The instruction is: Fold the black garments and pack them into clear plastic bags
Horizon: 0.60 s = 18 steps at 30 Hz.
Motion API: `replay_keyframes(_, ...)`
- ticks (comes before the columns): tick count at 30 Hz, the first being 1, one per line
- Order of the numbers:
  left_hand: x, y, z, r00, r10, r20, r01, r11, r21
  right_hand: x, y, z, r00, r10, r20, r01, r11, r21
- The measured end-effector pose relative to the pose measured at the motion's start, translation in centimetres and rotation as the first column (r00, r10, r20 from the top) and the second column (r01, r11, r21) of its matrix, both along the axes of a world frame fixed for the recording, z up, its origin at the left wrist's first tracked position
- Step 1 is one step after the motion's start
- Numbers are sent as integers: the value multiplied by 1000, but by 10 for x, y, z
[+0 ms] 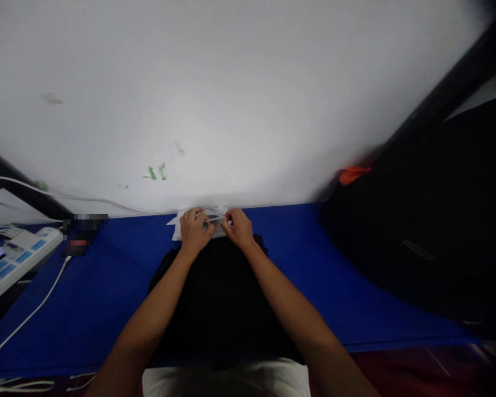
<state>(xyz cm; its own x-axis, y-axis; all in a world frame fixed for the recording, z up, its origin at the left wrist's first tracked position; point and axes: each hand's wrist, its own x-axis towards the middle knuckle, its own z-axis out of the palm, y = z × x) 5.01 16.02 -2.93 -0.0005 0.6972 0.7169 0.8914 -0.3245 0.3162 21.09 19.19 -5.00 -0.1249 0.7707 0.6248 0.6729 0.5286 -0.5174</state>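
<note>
Against the wall, a crumpled white packet (177,231) lies at the far edge of the blue surface, partly covered by my hands. My left hand (195,231) has its fingers bent and closed at the packet's left part. On the other side, my right hand (238,227) is closed in a pinch, thumb and fingers together. A thin white strip (215,219) runs taut between the two hands; whether it is the packet's edge or a separate piece, I cannot tell. Directly below my hands lies a black cloth-like bundle (223,298), between my forearms.
A white power strip (25,259) with cables stands at the left, beside a pixelated dark object (82,231). A big black bag-like object (417,237) fills the right, with an orange piece (354,175) behind it. The white wall (248,110) rises behind the blue surface (293,248).
</note>
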Motion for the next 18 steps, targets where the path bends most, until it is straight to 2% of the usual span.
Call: replay_keyframes(18,-15,9,2,1000,13,15,-13,1000,4,7,3,0,993,-39,-108,39,999,-4)
